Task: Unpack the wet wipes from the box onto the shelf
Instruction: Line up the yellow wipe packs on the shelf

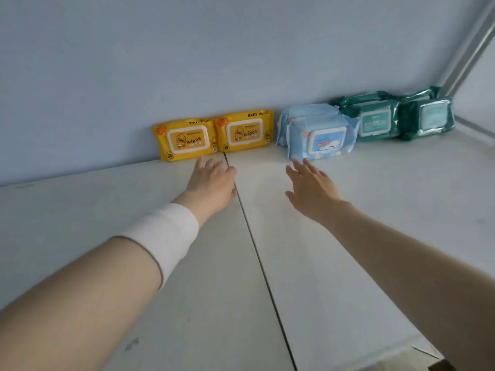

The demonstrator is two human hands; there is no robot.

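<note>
Two yellow wet-wipe packs (184, 140) (245, 132) stand side by side against the blue back wall on the white shelf (375, 210). To their right sit two light blue packs (321, 137), one behind the other, then dark green packs (375, 121) (431, 117) in the back right corner. My left hand (214, 178) reaches out just in front of the yellow packs, fingers relaxed, holding nothing. My right hand (310, 186) hovers with fingers spread just in front of the front blue pack, holding nothing. The box is out of view.
A dark seam (257, 253) runs front to back through the shelf between my arms. A metal shelf post (471, 49) rises at the back right. A white band wraps my left wrist (166, 234).
</note>
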